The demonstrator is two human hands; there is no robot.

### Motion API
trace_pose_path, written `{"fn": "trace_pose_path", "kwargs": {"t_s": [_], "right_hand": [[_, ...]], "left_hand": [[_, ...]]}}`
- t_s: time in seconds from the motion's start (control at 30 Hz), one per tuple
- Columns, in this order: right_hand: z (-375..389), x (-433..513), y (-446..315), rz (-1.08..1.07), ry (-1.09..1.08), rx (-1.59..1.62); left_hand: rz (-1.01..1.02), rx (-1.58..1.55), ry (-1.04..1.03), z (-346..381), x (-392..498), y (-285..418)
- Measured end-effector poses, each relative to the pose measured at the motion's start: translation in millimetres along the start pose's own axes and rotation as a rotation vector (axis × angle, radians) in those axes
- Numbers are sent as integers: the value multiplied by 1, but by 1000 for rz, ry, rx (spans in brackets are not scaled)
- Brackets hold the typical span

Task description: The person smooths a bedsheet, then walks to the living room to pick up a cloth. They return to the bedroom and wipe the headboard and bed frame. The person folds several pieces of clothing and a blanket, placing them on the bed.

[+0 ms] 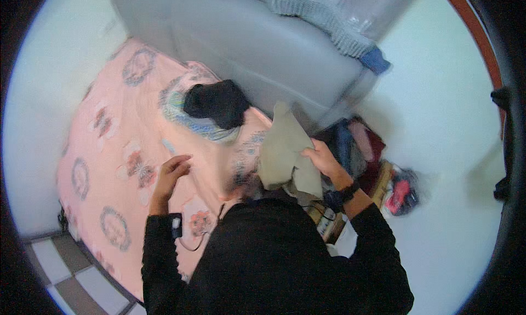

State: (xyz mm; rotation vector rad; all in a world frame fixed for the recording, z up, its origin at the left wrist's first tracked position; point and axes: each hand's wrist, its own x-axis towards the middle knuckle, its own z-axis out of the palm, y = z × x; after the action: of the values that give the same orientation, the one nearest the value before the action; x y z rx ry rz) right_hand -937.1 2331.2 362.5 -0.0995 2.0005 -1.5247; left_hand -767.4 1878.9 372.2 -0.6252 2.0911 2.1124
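A beige cloth item (pixel 283 150) hangs from my right hand (pixel 326 160), pinched by its right edge between thumb and fingers. Blur hides what kind of garment it is. My left hand (pixel 172 173) is held above a pink bedspread (pixel 164 134) with floral and ring patterns, its fingers apart and holding nothing. Farther up on the bedspread lies a dark bundled cloth (pixel 220 103). It rests over a blue, green and white patterned patch (pixel 205 128), and I cannot tell whether that is a separate cloth.
A grey upholstered panel (pixel 254 56) runs along the bed's far side, with a grey ribbed knit garment (pixel 328 23) draped over its top. Folded dark and red clothes (pixel 365 144) are piled at the right. Beside them sits a dark and pink bundle (pixel 402 193). Checkered flooring (pixel 78 274) shows lower left.
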Motion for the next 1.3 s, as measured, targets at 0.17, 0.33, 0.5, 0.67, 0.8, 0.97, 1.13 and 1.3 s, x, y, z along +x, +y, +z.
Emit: {"fn": "trace_pose_path", "kwargs": {"t_s": [0.17, 0.33, 0.5, 0.67, 0.8, 0.97, 1.13, 1.3], "right_hand": [[-108, -64, 49, 181, 515, 145], [-195, -122, 62, 192, 1044, 265], [-258, -143, 64, 39, 1209, 77], [-255, -65, 94, 158, 1090, -461], [-199, 14, 128, 242, 739, -478], [-75, 97, 126, 71, 135, -401], [54, 199, 84, -207, -158, -518], [168, 296, 49, -99, 19, -729]], "left_hand": [[-195, -80, 83, -2, 2, -34], [-255, -175, 48, 1, 16, -50], [-251, -172, 27, 18, 34, -46], [-264, -117, 32, 42, 43, -32], [-258, -36, 49, 47, 35, -30], [-337, -70, 187, 38, 3, -42], [-398, -131, 342, 37, -48, -70], [-480, -273, 502, 55, -110, -103]]}}
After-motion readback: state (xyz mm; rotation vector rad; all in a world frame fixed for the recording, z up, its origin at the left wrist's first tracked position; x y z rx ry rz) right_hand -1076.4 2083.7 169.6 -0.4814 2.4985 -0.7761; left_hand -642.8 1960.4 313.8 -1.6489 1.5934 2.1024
